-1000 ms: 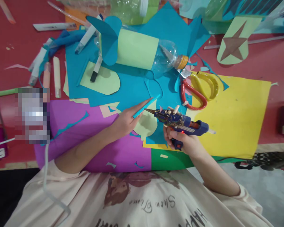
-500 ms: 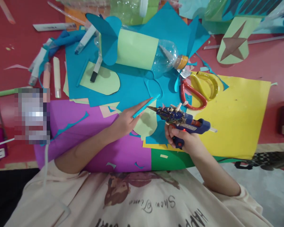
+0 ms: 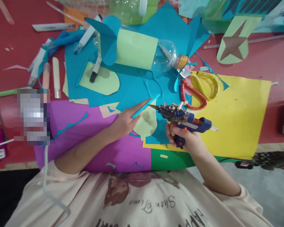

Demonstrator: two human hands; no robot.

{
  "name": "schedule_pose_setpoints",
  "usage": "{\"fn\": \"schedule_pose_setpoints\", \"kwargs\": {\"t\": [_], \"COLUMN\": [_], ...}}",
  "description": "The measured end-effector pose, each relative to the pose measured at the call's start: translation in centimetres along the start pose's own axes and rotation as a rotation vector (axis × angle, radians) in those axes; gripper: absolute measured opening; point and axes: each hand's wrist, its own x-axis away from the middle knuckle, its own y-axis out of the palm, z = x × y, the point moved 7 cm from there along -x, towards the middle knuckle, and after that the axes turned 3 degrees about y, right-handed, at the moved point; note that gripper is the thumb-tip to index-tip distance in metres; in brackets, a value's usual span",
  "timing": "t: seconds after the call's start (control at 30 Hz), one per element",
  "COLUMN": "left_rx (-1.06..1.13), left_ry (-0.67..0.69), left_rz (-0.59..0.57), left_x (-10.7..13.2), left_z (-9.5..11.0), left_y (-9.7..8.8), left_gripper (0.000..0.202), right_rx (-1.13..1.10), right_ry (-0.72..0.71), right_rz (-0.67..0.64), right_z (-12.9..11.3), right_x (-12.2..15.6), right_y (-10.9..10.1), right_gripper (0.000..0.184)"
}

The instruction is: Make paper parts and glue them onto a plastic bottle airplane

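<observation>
My left hand (image 3: 129,119) is closed on a narrow light-blue strip (image 3: 145,106), held slanting up to the right. In my right hand (image 3: 180,134) is a blue hot glue gun (image 3: 189,119), its front crusted with dried glue and scraps, a red light lit on its body. Its nozzle tip points left and is right beside the strip; whether they touch I cannot tell. Under the strip lies a pale green paper piece (image 3: 145,123). Beyond the hands, a clear plastic bottle (image 3: 165,56) with an orange cap lies on its side, wrapped in pale green paper with blue paper fins.
Scissors (image 3: 194,94) with red and yellow handles lie behind the glue gun. Purple (image 3: 85,142), blue and yellow sheets (image 3: 239,119) cover the red table. Several markers (image 3: 56,77) are scattered at the left, near a blurred-out object (image 3: 33,116). A star cutout (image 3: 234,44) lies far right.
The glue gun and my right hand have shifted slightly to the right, the nozzle moving along the strip. My left hand stays nearly still.
</observation>
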Motion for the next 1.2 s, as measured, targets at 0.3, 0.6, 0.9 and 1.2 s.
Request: {"fn": "schedule_pose_setpoints", "kwargs": {"t": [0.3,0.6,0.9,1.2], "left_rx": [0.008,0.016,-0.001,-0.024], "left_ry": [0.0,0.0,0.012,0.004], "left_rz": [-0.006,-0.002,-0.002,0.005], "left_x": [0.0,0.0,-0.1,0.0], "left_z": [0.1,0.1,0.5,0.2], "left_y": [-0.1,0.0,-0.1,-0.1], "left_gripper": [0.054,0.055,0.053,0.05], "right_rx": [-0.029,-0.053,-0.073,-0.109], "right_ry": [-0.025,-0.062,-0.081,-0.103], "right_rz": [0.001,0.004,0.047,0.085], "right_z": [-0.4,-0.7,-0.9,-1.2], "right_x": [-0.1,-0.2,-0.1,-0.3], "right_y": [-0.2,-0.3,-0.8,-1.1], "right_gripper": [0.028,0.026,0.025,0.023]}}
